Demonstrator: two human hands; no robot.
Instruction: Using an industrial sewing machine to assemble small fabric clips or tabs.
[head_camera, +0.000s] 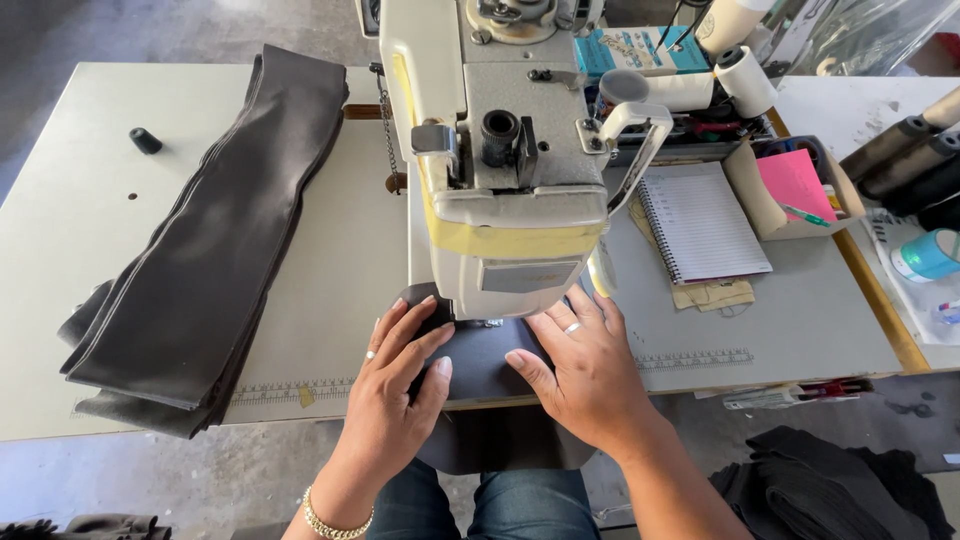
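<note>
Both hands lay flat, holding nothing: the left hand (400, 375) and right hand (580, 365) pressed a dark fabric piece (478, 362) under the sewing machine (500, 170). A thick stack of dark strips (215, 240) waited on the table (60, 250) to the left, so most work seemingly remained.

there's just the one view, from a camera on the person's head, tilted steeply down and forward over the work table (330, 270). it sits close: the sewing machine (500, 150) fills the upper middle of the frame, seen from above and in front. the left hand (395, 395) and right hand (585, 375) come in from the bottom edge, with knees below them. the table's far edge runs along the top, floor showing at upper left and bottom.
</note>
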